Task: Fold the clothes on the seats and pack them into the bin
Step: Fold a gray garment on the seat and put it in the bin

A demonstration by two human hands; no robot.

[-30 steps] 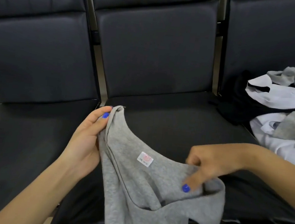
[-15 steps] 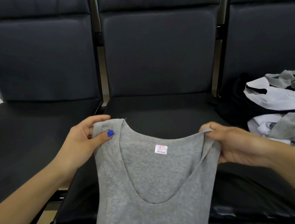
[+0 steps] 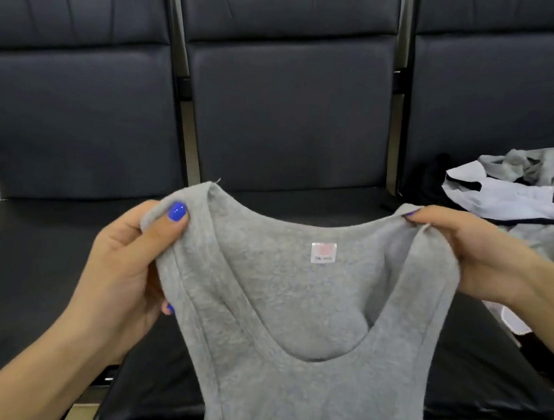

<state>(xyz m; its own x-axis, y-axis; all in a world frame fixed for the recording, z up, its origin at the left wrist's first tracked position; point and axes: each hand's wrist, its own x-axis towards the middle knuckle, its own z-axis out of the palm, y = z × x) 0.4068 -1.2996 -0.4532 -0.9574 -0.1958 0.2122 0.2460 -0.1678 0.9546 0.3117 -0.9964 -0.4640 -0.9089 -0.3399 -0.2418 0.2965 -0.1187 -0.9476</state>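
Head view, garment: a grey sleeveless top hangs spread out between both hands, above the front edge of the middle seat, its lower part running off the bottom of the frame.
Head view, neckline: the deep scooped opening faces the camera, and a small white label with a pink mark shows on the inner back panel.
Head view, left hand: the left hand pinches the left shoulder strap, thumb with blue polish pressed flat on the front of the fabric, the other fingers curled behind it.
Head view, right hand: the right hand grips the right shoulder strap at its top, fingers curled round the cloth, one blue nail just peeking out at the strap.
Head view, seats: three dark padded seats side by side with metal posts between the backrests; the left seat sits under the left forearm.
Head view, pile: a heap of grey, white and black clothes lies on the right seat, just behind the right hand.
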